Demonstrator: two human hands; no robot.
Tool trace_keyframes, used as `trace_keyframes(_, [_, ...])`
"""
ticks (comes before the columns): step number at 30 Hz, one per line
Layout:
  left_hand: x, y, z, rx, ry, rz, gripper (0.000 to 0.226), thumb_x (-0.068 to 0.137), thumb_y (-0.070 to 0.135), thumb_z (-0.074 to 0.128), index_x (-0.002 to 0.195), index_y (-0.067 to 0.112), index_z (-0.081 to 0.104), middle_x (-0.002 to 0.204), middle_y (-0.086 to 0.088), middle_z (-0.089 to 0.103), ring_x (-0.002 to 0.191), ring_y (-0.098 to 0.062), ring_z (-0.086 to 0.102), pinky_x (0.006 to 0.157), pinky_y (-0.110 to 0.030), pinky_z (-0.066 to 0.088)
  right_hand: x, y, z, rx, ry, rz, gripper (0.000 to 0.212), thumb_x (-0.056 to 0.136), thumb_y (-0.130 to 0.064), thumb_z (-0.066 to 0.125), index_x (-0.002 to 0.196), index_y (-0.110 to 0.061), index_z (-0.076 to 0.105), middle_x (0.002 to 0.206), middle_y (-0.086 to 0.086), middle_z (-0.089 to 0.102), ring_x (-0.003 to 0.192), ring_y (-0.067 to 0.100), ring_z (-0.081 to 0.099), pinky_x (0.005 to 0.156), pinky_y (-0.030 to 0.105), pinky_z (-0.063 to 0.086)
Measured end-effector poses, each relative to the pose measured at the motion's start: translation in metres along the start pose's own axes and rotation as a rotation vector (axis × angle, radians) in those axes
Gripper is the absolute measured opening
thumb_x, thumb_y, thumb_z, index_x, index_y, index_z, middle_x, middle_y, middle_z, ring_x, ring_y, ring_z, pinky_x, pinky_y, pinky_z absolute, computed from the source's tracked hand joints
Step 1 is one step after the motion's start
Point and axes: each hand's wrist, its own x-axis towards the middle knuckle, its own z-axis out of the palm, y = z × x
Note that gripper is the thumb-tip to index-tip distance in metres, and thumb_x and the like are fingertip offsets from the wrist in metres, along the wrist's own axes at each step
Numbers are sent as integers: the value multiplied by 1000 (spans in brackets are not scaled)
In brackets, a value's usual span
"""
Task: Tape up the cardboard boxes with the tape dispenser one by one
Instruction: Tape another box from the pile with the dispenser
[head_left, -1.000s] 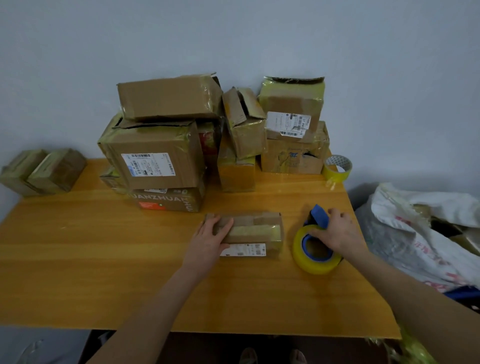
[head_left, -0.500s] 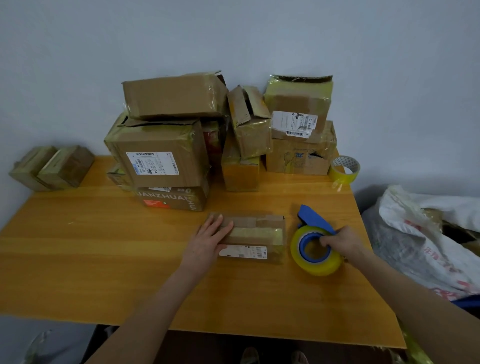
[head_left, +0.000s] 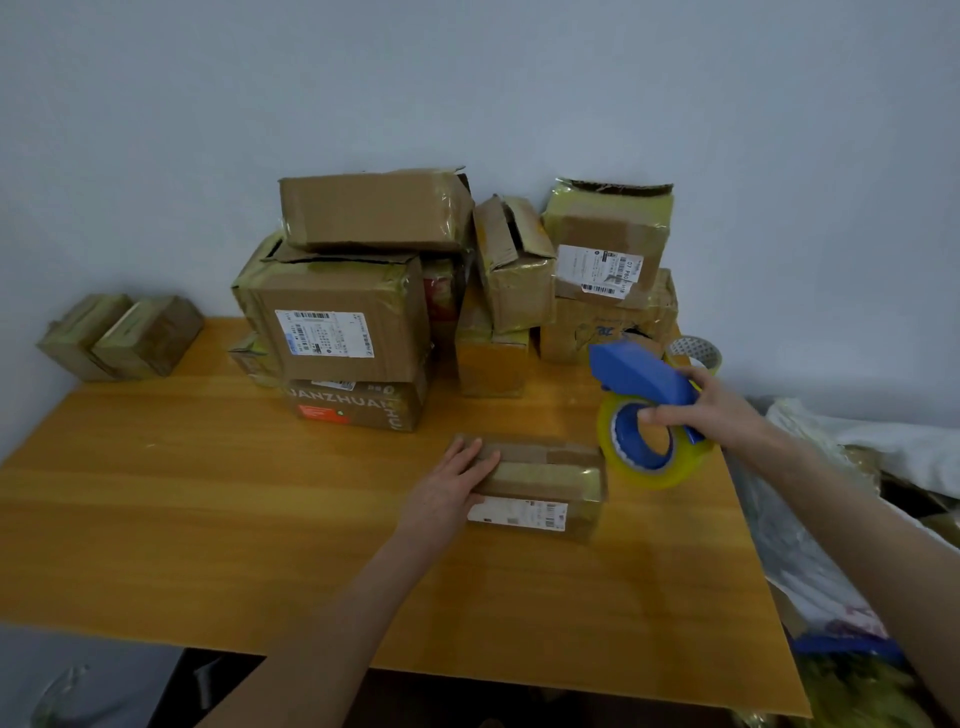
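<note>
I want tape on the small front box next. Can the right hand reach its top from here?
Probably yes. The right hand holds the tape dispenser just right of the small box, nothing lies between them, and the left hand covers only its left end.

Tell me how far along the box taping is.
Looks done: two small tape-wrapped cardboard boxes set apart at far left. In hand: the left grip rests flat on the small brown cardboard box, while the right grip holds the blue tape dispenser beside it; no strip reaches the box yet. Left: the stacked brown cardboard boxes at the back, some with flaps open.
</note>
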Motion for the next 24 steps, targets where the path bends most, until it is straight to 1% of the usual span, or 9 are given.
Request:
trace_keyframes(4, [7, 17, 7, -59, -6, 32, 58, 98, 20, 51, 149, 34, 28, 160, 9, 14, 149, -13, 0, 116, -28, 20, -12, -44, 16, -139, -213, -121, 68, 66, -25, 87, 123, -24, 49, 113, -1, 59, 96, 18, 65, 74, 27, 51])
trace_keyframes(7, [10, 13, 3, -143, -18, 36, 59, 94, 17, 59, 146, 31, 36, 158, 9, 20, 149, -12, 5, 114, -26, 25, -16, -54, 46, -343, -320, -216, 61, 74, -13, 81, 123, -22, 45, 111, 1, 56, 93, 14, 62, 71, 21, 52])
trace_keyframes(10, [5, 9, -5, -256, 34, 3, 51, 92, 14, 59, 140, 23, 48, 149, 9, 40, 142, -8, 27, 107, -19, 31, -12, -47, 60, -421, -363, -246, 60, 75, -9, 77, 122, -24, 43, 108, 0, 55, 90, 11, 60, 67, 19, 50])
trace_keyframes(13, [-2, 12, -14, -444, 316, -249, 33, 94, 11, 56, 126, 17, 61, 112, 8, 63, 103, -10, 60, 79, -14, 45, -8, -43, 56, -414, -362, -243, 59, 77, -6, 76, 121, -25, 42, 109, 0, 53, 90, 11, 59, 67, 19, 49])
trace_keyframes(15, [3, 16, -24, -856, 374, -467, 26, 96, 19, 55, 119, 8, 63, 98, 4, 68, 88, -16, 66, 73, -20, 52, -6, -40, 54, -390, -372, -236, 59, 78, -4, 76, 122, -24, 43, 111, 3, 53, 94, 17, 61, 75, 27, 53])
trace_keyframes(17, [13, 24, -34, -1262, 226, -584, 40, 95, 36, 56, 120, 4, 59, 99, -6, 68, 88, -21, 67, 73, -30, 57, -7, -38, 53, -391, -384, -238, 59, 78, -3, 76, 122, -23, 43, 111, 4, 54, 96, 20, 61, 77, 31, 53])
trace_keyframes(18, [18, 27, -39, -1369, 137, -631, 49, 92, 45, 57, 121, 5, 56, 105, -9, 67, 92, -23, 67, 75, -33, 58, -7, -38, 53, -392, -390, -241, 59, 78, -3, 76, 122, -23, 43, 110, 3, 54, 95, 19, 61, 76, 29, 53])
trace_keyframes(21, [28, 34, -51, -1486, -74, -714, 65, 86, 61, 55, 122, 7, 55, 114, -13, 66, 101, -27, 66, 74, -35, 57, -8, -36, 52, -406, -402, -249, 60, 76, -2, 77, 121, -25, 43, 112, 4, 55, 96, 20, 62, 77, 30, 55])
trace_keyframes(24, [34, 40, -56, -1497, -170, -707, 57, 88, 59, 54, 113, 10, 65, 100, -6, 71, 92, -20, 66, 71, -30, 51, -8, -34, 51, -411, -401, -258, 62, 76, -3, 77, 122, -26, 43, 114, 5, 55, 99, 23, 63, 83, 39, 56])
